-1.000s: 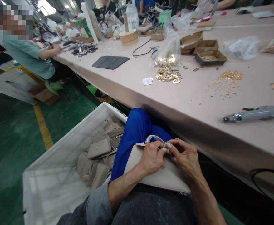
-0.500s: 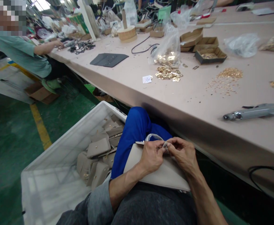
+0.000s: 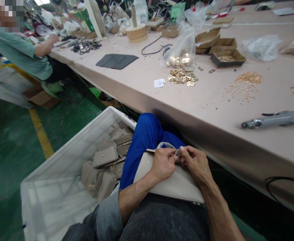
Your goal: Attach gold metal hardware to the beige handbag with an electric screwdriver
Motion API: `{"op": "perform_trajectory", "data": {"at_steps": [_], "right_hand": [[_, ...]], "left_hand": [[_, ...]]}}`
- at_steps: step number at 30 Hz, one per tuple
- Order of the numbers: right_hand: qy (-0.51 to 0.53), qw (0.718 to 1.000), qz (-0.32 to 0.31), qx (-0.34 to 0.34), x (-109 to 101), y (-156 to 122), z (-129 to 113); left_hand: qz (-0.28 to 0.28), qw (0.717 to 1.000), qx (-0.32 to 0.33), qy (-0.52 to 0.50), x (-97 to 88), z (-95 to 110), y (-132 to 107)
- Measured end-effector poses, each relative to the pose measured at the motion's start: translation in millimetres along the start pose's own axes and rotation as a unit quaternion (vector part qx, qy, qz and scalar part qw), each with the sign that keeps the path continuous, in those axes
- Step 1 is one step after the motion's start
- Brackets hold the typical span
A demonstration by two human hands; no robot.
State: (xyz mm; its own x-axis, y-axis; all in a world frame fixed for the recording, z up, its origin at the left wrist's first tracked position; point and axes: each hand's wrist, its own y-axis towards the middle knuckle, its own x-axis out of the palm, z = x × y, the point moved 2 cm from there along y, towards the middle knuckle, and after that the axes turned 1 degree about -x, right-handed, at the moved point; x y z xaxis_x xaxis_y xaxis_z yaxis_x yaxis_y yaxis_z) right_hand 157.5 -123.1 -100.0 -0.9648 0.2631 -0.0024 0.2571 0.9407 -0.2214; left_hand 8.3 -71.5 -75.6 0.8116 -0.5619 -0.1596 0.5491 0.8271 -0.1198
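A beige handbag (image 3: 172, 183) lies across my lap, its pale handle loop (image 3: 165, 145) curving up behind my fingers. At the bag's upper edge a small metal fitting (image 3: 177, 153) shows between my fingertips. My left hand (image 3: 164, 163) is closed, thumb and index finger pinching the fitting from the left. From the right, my right hand (image 3: 195, 163) meets it with thumb and fingers pressed together at the same spot. The fingers partly cover the fitting, and I cannot tell how it joins the bag.
A white bin (image 3: 69, 154) of beige bags (image 3: 105, 154) stands at my left. On the table (image 3: 187, 110) are gold metal plates (image 3: 182, 77), tiny gold pieces (image 3: 248, 78), small boxes (image 3: 227, 58) and a grey powered screwdriver (image 3: 272, 119). A co-worker (image 3: 18, 53) sits at the far left.
My right thumb has lifted slightly, and more of the metal fitting shows. The bag stays on my lap. The co-worker's arm has drawn back to the left.
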Motion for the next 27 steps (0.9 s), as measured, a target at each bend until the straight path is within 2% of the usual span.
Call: {"op": "perform_trajectory", "data": {"at_steps": [4, 8, 12, 16, 19, 21, 27], "right_hand": [[0.01, 1.0, 0.008, -0.014, -0.3, 1.3, 2.1], [0.005, 0.999, 0.033, 0.004, -2.4, 4.9, 9.5], [0.011, 0.999, 0.035, 0.006, -2.2, 7.2, 13.7], [0.018, 0.999, 0.039, 0.005, -0.3, 6.0, 11.7], [0.027, 0.999, 0.037, 0.012, 0.3, 4.6, 10.3], [0.025, 0.999, 0.033, 0.012, -0.3, 4.4, 9.7], [-0.003, 0.998, 0.062, 0.012, -3.4, 5.2, 7.5]], "left_hand": [[-0.018, 0.999, -0.01, -0.032, -0.1, -3.2, 1.1], [-0.054, 0.994, -0.061, -0.078, 0.0, -8.0, 0.5], [-0.037, 0.991, -0.074, -0.108, 1.1, -15.3, 1.0], [0.001, 0.991, -0.047, -0.126, 3.6, -19.9, 4.9], [0.026, 0.992, -0.03, -0.121, 4.1, -19.2, 7.8], [0.035, 0.992, -0.044, -0.108, 4.1, -19.1, 7.9], [0.0, 0.987, -0.076, -0.14, 7.2, -21.7, 3.2]]}}
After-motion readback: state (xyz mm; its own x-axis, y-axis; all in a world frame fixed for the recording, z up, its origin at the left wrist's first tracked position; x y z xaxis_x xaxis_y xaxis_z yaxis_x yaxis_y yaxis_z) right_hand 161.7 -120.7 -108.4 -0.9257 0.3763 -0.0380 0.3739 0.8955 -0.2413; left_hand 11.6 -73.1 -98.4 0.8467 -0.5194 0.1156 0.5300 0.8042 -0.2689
